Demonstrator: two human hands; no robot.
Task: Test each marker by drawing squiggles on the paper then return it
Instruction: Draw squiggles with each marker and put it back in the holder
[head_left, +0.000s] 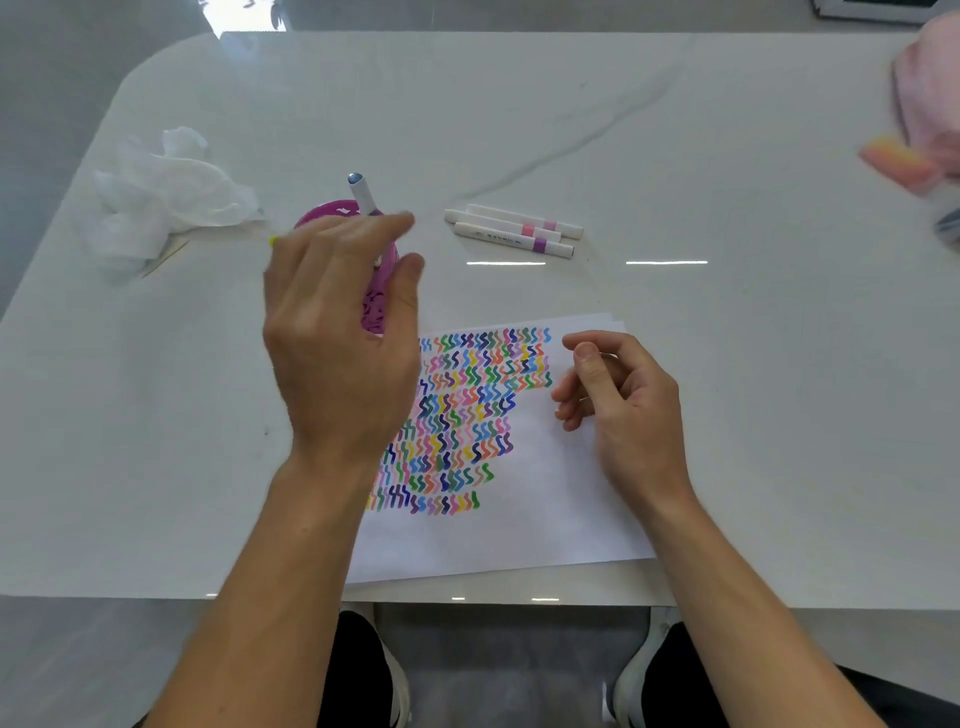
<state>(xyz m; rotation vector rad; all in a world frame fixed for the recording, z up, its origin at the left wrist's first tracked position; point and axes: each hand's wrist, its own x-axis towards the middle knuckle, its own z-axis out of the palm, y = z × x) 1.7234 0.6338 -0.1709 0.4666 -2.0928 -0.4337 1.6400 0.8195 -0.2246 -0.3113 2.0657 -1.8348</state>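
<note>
A white sheet of paper (524, 499) lies at the table's near edge, its left half covered in rows of many-coloured squiggles. My left hand (337, 332) hovers blurred over a purple cup (376, 306) just beyond the paper's far left corner. A white marker with a blue-grey cap (359, 191) rises from behind its fingers, and I cannot tell whether the hand grips it or it stands in the cup. My right hand (623, 405) rests on the paper's right side, loosely curled, with nothing visible in it. Three white markers (514, 231) with pink and purple bands lie side by side beyond the paper.
Crumpled clear plastic (166, 192) lies at the far left of the white table (727, 364). Blurred pink objects (919, 130) sit at the far right edge. My knees and shoes show below the table's near edge.
</note>
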